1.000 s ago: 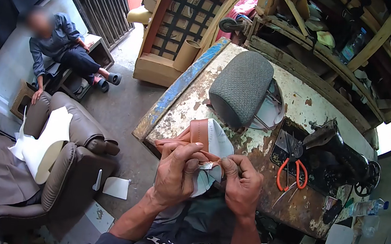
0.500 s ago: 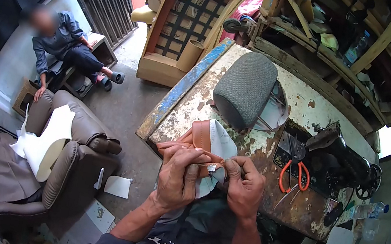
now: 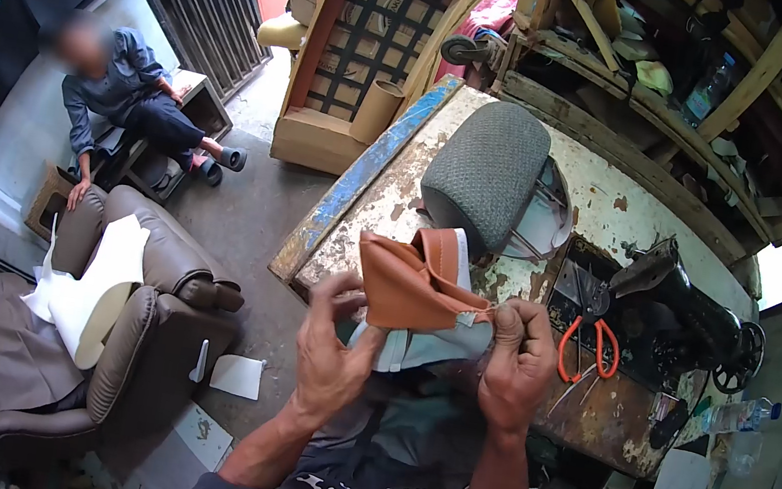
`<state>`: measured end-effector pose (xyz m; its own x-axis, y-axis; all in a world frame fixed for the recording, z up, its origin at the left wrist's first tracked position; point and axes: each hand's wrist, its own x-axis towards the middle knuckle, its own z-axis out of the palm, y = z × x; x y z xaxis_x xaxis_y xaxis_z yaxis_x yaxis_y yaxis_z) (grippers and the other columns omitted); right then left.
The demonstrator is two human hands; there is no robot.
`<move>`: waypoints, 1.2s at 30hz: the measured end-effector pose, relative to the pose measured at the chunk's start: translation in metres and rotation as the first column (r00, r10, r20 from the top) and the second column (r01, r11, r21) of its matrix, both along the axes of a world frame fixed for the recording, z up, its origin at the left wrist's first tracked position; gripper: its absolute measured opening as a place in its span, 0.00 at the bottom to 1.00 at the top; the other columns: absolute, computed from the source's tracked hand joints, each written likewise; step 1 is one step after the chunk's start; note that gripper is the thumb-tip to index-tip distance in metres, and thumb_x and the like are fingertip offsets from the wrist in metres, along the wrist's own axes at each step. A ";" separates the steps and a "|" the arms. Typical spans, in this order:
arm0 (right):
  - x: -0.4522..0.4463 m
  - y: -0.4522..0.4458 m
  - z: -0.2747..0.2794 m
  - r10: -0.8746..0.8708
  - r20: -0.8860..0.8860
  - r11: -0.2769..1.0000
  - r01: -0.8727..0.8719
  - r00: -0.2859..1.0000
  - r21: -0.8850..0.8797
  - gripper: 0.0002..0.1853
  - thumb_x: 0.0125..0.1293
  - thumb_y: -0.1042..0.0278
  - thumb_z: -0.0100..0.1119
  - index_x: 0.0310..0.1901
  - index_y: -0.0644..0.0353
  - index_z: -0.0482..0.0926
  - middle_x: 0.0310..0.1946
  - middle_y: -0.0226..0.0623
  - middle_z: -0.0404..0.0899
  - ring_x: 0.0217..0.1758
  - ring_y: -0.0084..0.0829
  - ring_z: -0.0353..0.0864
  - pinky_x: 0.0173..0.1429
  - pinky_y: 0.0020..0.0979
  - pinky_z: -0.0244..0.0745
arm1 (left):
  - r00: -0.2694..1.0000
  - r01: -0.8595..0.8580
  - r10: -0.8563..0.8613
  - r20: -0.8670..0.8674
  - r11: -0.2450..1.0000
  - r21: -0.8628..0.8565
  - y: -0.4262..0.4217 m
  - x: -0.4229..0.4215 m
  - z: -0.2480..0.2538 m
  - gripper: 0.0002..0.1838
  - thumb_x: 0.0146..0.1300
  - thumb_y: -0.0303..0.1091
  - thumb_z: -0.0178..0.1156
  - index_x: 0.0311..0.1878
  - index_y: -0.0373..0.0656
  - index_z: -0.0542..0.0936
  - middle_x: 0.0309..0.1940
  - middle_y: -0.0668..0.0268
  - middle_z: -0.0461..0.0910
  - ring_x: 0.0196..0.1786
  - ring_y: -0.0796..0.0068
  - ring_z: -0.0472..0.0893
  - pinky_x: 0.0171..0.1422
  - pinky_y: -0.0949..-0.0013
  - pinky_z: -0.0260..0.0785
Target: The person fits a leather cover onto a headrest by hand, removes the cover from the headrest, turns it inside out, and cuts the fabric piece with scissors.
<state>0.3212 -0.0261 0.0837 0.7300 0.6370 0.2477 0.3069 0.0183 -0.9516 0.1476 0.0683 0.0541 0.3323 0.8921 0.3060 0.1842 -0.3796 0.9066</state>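
A sewn orange-brown leather cover (image 3: 419,294) with a pale underside hangs in front of my body, its folded corner and stitched strip facing up. My right hand (image 3: 517,365) pinches the right end of its seam between thumb and fingers. At the left edge of the leather is my left hand (image 3: 329,352), thumb and fingers spread apart and slightly blurred; whether it touches the cover I cannot tell. Just beyond the cover, a grey fabric headrest (image 3: 488,173) lies on the worn worktable (image 3: 610,201).
Orange-handled pliers (image 3: 588,345) lie on the table beside a black sewing machine (image 3: 685,304). A brown leather armchair (image 3: 156,331) with white sheet material (image 3: 107,283) stands at left. A seated person (image 3: 120,93) rests a hand on it. Wooden shelving (image 3: 635,99) stands behind.
The leather cover has been turned and opened out, showing more of its brown face. My left hand has come off the seam and spread its fingers; my right hand has shifted slightly right.
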 end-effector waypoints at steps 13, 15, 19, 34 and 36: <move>-0.003 -0.010 0.009 0.032 -0.327 0.997 -0.008 0.945 0.076 0.07 0.84 0.66 0.52 0.49 0.60 0.75 0.26 0.32 0.75 0.23 0.18 0.72 0.27 0.20 0.68 | 0.989 -0.133 0.145 -0.010 0.933 0.333 0.019 -0.041 0.032 0.08 0.70 0.20 0.64 0.51 0.33 0.84 0.39 0.57 0.86 0.44 0.72 0.86 0.51 0.67 0.77; 0.011 -0.012 -0.010 0.044 -0.217 0.988 -0.010 0.975 0.152 0.09 0.85 0.64 0.52 0.48 0.61 0.75 0.22 0.29 0.70 0.19 0.18 0.68 0.25 0.21 0.68 | 0.900 -0.435 0.427 0.083 0.877 0.206 0.049 -0.095 0.034 0.08 0.73 0.21 0.61 0.51 0.34 0.84 0.41 0.61 0.85 0.47 0.75 0.82 0.55 0.67 0.75; 0.035 -0.017 -0.036 0.017 -0.252 0.997 0.001 0.968 0.074 0.09 0.85 0.62 0.54 0.45 0.57 0.76 0.24 0.25 0.68 0.22 0.14 0.65 0.27 0.19 0.67 | 0.511 -0.860 0.813 0.281 0.474 0.192 0.110 -0.235 0.027 0.12 0.80 0.30 0.57 0.58 0.33 0.80 0.49 0.62 0.84 0.51 0.73 0.80 0.61 0.68 0.72; 0.027 -0.075 -0.016 -0.142 -0.292 0.986 0.109 0.946 -0.125 0.05 0.78 0.68 0.63 0.46 0.61 0.82 0.27 0.25 0.77 0.27 0.17 0.76 0.30 0.23 0.75 | 0.455 0.854 -0.840 -0.297 0.505 -0.120 -0.120 0.007 -0.105 0.18 0.77 0.41 0.59 0.63 0.42 0.80 0.50 0.55 0.83 0.55 0.49 0.83 0.60 0.52 0.75; 0.034 -0.099 0.002 -0.207 -0.003 0.965 0.204 0.978 -0.167 0.06 0.77 0.69 0.64 0.45 0.62 0.84 0.30 0.33 0.82 0.30 0.21 0.83 0.32 0.28 0.77 | 0.141 0.979 -0.935 -0.326 0.180 -0.091 -0.129 0.018 -0.095 0.18 0.77 0.42 0.59 0.62 0.42 0.80 0.49 0.55 0.83 0.55 0.50 0.83 0.61 0.52 0.75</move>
<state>0.3550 -0.1250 0.0853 0.8534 0.5033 0.1355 0.2679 -0.2006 -0.9423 0.1660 -0.0605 -0.0414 0.9648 -0.2440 0.0981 -0.2153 -0.5184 0.8276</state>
